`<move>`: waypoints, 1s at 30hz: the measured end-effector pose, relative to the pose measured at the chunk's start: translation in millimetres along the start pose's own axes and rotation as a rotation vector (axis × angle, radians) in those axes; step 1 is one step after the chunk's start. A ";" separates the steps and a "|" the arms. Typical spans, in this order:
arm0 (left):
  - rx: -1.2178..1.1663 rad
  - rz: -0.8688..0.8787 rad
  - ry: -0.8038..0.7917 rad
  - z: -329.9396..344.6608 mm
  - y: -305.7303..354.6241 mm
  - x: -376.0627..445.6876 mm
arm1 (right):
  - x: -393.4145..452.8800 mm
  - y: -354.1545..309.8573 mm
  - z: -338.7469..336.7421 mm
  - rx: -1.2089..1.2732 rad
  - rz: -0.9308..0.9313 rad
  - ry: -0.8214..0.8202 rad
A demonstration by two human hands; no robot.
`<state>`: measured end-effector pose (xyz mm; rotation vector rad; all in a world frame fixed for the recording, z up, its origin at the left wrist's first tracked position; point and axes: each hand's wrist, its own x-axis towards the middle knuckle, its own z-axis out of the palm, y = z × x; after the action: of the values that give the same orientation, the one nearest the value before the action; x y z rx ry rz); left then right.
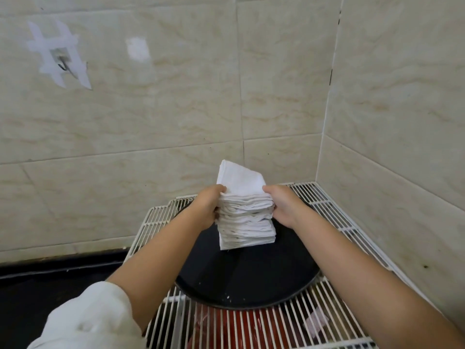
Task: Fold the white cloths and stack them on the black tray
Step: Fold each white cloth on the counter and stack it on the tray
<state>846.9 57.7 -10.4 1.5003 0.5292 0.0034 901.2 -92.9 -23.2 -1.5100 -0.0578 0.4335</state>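
We see the stack of folded white cloths (245, 220) standing on the far part of the round black tray (247, 278), its layers roughly squared, with the top cloth (240, 181) tilted up toward the wall. Our left hand (207, 206) grips the stack's left side, fingers curled round its upper layers; our right hand (281, 204) clasps the right side the same way, thumb lying over the top edge. Whether the stack's base sits fully on the tray we cannot tell.

The near half of the tray is bare black surface with a few pale specks. The tray rests on a white wire rack (327, 321), whose bars show on the left, right and near sides. Something red (234, 328) lies under the rack.

The rack is pushed into a corner of tiled walls (176, 109), close behind and to the right. To the left a dark counter (50, 280) lies beside the rack. A white sleeve (88, 321) covers our left upper arm.
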 end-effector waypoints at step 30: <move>-0.196 -0.038 -0.164 -6.0 -18.1 13.9 | 0.1 20.5 3.5 0.176 0.028 -0.027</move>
<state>851.5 66.2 -31.9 1.2861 0.4132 -0.0942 895.3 -89.6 -42.8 -1.3328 -0.0191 0.4699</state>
